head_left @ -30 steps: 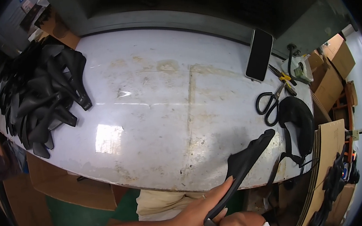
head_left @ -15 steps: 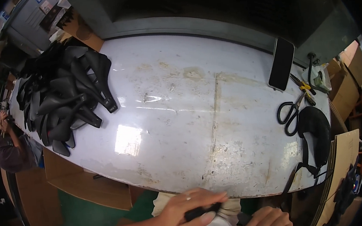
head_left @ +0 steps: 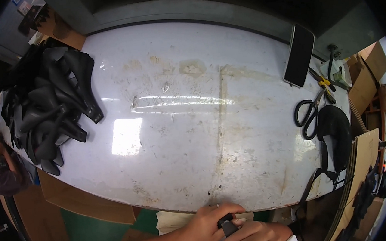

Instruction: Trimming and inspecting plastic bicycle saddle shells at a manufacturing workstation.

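Both my hands are close together in front of the table's near edge. My left hand [head_left: 207,225] is closed round a small black object [head_left: 225,219] with a rounded end; the fingers cover most of it. Just right of it and lower, my right hand [head_left: 253,238] is closed on a dark grey, flat-sided piece [head_left: 230,229]. That piece sticks out of the right fist toward the black object. Whether the two are joined or only touching I cannot tell, and the exact kind of each is hidden by the fingers.
A pile of black bicycle-saddle-shaped pieces [head_left: 47,102] covers the white table's [head_left: 176,140] left end. Along the right side lie a phone [head_left: 299,55], yellow-handled pliers [head_left: 324,82], black-handled scissors [head_left: 309,117] and a black curved item with straps [head_left: 335,130]. Cardboard [head_left: 366,155] stands beside it. Another person [head_left: 2,171] works at far left.
My right hand has moved left and up to meet my left hand, bringing the grey piece up against the black object. The view has shifted slightly, so the table contents appear farther left and higher.
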Demonstrator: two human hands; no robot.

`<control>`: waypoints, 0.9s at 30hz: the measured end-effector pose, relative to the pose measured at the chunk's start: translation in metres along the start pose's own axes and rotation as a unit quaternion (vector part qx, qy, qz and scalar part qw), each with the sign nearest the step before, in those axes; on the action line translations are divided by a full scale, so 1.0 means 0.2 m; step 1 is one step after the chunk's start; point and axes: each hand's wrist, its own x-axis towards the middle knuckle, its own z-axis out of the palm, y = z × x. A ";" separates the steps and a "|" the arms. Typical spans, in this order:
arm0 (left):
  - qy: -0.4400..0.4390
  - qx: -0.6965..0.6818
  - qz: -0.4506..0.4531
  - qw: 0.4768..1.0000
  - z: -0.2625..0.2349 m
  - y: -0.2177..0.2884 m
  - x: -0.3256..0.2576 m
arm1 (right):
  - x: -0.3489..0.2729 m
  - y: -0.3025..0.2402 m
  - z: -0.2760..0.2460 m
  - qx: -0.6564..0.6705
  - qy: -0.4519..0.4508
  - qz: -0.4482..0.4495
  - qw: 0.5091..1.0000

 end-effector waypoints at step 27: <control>-0.042 -0.007 0.027 0.999 -0.05 -0.03 0.00 | -0.09 0.03 0.00 0.006 0.052 0.006 0.999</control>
